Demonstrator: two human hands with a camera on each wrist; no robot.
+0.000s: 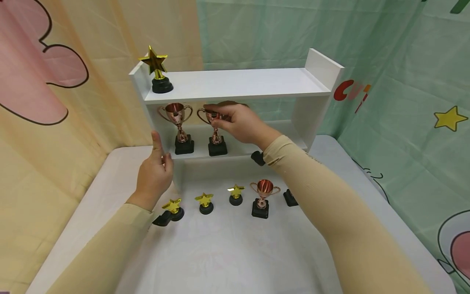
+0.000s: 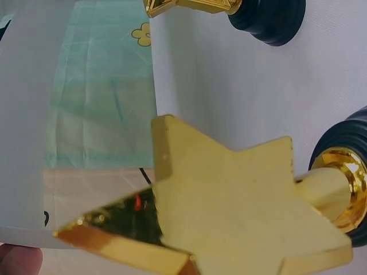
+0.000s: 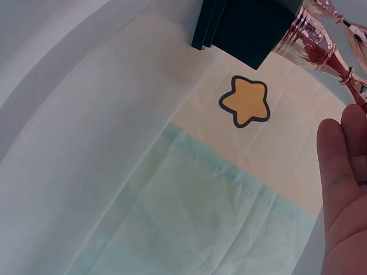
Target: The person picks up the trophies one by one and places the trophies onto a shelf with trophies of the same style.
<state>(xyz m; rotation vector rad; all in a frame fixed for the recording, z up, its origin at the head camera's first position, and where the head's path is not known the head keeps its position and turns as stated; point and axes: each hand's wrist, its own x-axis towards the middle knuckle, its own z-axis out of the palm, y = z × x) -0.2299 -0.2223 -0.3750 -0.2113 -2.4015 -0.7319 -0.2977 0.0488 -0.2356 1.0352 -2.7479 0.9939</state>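
Copper-coloured trophy cup (image 1: 216,136), standing upright on a black square base, at the middle level of a white shelf unit (image 1: 238,83), near that level's front edge.

Head view: the cup's long axis runs vertically, and it lies left of the right hand (image 1: 240,124), which reaches in from the right and is much the nearer of the two. That hand's grip is narrow: thumb and fingers pinch the bowl, hiding much of it, while the stem and base show below. A matching cup (image 1: 181,134) stands just to the left, apart from it. The left hand (image 1: 156,175) is at the unit's left side, index finger straight up and thumb extended, its grip loose with nothing visible in it; whether it touches the panel is unclear. A gold star trophy (image 1: 158,70) stands on the top level, at the left. On the white table (image 1: 205,257) in front are three small star trophies (image 1: 204,202) and another copper cup (image 1: 262,196).

Left wrist view: a close-up gold star (image 2: 235,200) fills the lower middle; only a fingertip (image 2: 20,260) shows at the lower left corner.

Right wrist view: the held cup's base and stem enter at the upper right, with two straight fingers (image 3: 335,154) beside the stem. Behind hangs a pale curtain (image 3: 195,200) with a printed star.
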